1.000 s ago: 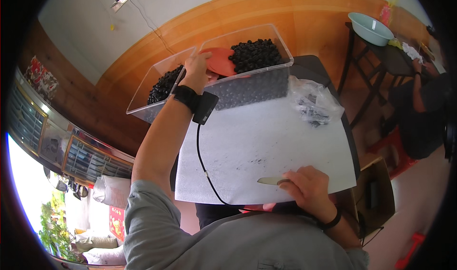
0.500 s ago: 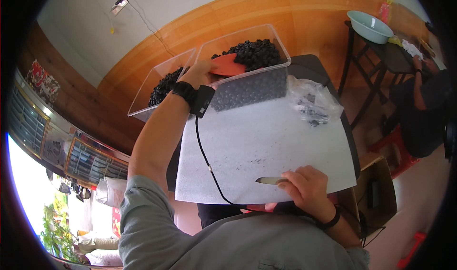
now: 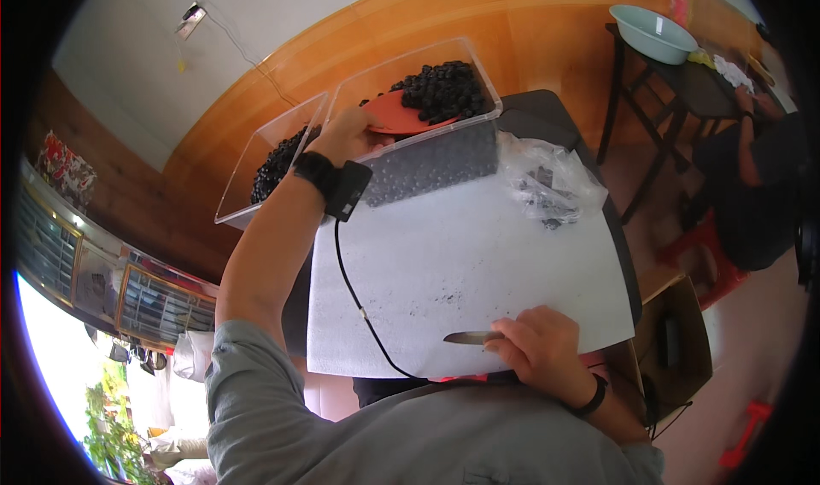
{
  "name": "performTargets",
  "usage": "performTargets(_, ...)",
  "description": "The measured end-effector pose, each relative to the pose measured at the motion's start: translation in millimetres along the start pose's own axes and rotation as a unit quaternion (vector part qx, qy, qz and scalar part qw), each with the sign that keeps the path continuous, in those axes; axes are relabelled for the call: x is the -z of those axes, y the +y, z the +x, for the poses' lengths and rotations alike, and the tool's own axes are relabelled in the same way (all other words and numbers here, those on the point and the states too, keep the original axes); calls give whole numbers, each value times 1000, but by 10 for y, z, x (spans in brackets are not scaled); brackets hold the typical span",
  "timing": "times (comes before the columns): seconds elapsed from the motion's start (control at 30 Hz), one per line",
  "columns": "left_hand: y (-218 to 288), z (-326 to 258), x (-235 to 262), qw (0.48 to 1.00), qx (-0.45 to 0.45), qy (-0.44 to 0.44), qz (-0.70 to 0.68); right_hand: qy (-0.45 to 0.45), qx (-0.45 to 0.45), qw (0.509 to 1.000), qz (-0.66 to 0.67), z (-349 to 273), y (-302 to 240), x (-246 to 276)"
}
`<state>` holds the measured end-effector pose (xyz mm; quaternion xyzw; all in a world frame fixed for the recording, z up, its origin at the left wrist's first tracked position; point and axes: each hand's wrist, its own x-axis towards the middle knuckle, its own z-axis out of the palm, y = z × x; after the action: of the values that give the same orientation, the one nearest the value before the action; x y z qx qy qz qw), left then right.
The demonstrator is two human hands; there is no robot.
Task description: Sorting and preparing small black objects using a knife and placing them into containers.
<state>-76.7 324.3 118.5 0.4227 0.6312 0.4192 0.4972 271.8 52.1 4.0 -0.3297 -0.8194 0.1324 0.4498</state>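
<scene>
From the head view, a crumpled clear plastic bag (image 3: 545,186) is lying at the white sheet's (image 3: 461,267) far right corner, beside two clear plastic bins (image 3: 427,143) holding small dark round pieces (image 3: 444,90). The left hand (image 3: 346,135) is gripping an orange scoop (image 3: 401,117) inside the nearer bin. The right hand (image 3: 542,357) is closing around a small knife (image 3: 472,338) at the sheet's near edge. A pale green basin (image 3: 653,34) is sitting on a dark side table (image 3: 683,79) against wood panelling.

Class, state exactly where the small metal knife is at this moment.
In the head view, the small metal knife is held in the right hand, low and right of centre, its blade pointing left over the near edge of the white sheet.
</scene>
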Motion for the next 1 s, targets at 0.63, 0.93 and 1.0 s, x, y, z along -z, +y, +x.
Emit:
performTargets(0.63,-284,717,508,990,15,-134,-30,9,16,1000,1,-1,-31,-32)
performTargets(0.93,-180,297,250,970,60,-64,-228,3,14,1000,-14,-38,-37,-23)
performTargets(1.0,-215,326,345,968,43,-91,-230,6,17,1000,-12,-28,-50,-27)
